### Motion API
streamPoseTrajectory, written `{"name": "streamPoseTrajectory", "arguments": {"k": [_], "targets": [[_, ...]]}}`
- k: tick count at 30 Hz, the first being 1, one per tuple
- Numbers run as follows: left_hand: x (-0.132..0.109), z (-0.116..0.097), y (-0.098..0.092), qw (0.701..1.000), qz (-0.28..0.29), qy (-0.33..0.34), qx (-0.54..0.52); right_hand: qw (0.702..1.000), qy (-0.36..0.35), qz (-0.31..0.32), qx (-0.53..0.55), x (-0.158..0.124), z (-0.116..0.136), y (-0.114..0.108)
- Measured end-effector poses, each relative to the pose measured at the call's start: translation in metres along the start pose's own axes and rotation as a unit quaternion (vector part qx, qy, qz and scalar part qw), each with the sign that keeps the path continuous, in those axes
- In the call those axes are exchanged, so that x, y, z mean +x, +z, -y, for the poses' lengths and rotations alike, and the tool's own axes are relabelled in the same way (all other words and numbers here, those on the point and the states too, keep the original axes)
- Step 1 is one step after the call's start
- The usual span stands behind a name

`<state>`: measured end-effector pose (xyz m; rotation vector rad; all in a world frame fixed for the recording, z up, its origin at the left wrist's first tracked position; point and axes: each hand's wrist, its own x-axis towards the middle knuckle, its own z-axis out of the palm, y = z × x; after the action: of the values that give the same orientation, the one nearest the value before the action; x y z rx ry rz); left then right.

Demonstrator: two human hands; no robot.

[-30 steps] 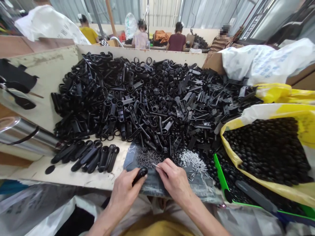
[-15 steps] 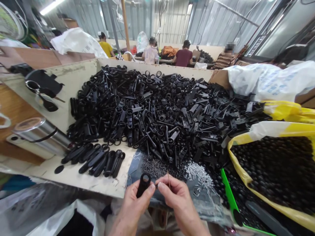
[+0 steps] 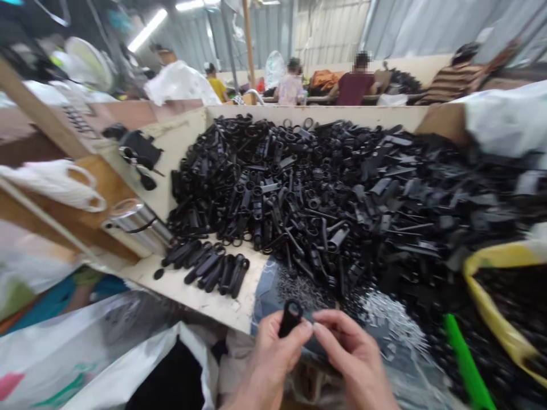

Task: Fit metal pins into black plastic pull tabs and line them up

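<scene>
My left hand (image 3: 276,350) grips a black plastic handle-like part (image 3: 288,322) with a ring at its upper end. Close against the left thumb, my right hand (image 3: 352,344) is closed in a pinch; what lies between its fingertips is too small and blurred to make out. Both hands are over a blue cloth (image 3: 267,285) at the front of the work table. Just beyond them lie small dark pieces (image 3: 301,287) and, to the right, a heap of short silver pins (image 3: 393,319).
A large pile of black plastic parts (image 3: 294,188) fills the table's middle. Left are lined-up ringed parts (image 3: 209,265) and a steel flask (image 3: 139,225). A yellow-edged bag (image 3: 482,290) and green strip (image 3: 468,361) stand right. An open white bag (image 3: 209,370) sits below; people sit beyond.
The view has swung left, so everything appears further right. The hands keep nearly the same pose, close together, with the ringed part still in the left one.
</scene>
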<state>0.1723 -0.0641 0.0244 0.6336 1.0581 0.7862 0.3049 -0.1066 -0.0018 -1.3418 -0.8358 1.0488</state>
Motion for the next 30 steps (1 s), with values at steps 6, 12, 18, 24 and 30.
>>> {"name": "streamPoseTrajectory", "arguments": {"k": [6,12,18,24,30], "targets": [[0.007,0.004,0.006,0.992,-0.008,-0.101,-0.075,0.975,-0.169,0.034,-0.137,0.007,-0.002,-0.023],[0.005,0.004,0.009,0.986,0.007,-0.137,-0.094,0.962,-0.208,0.003,-0.178,0.005,0.005,-0.018],[0.006,0.0,0.005,0.984,0.053,-0.153,-0.076,0.957,-0.207,-0.013,-0.205,0.007,0.006,-0.019],[-0.01,-0.014,-0.002,0.984,0.103,-0.146,-0.021,0.949,-0.224,0.007,-0.22,0.006,0.01,-0.023],[-0.012,-0.002,-0.009,0.989,0.083,-0.121,0.014,0.916,-0.291,0.076,-0.267,0.009,0.009,-0.018]]}}
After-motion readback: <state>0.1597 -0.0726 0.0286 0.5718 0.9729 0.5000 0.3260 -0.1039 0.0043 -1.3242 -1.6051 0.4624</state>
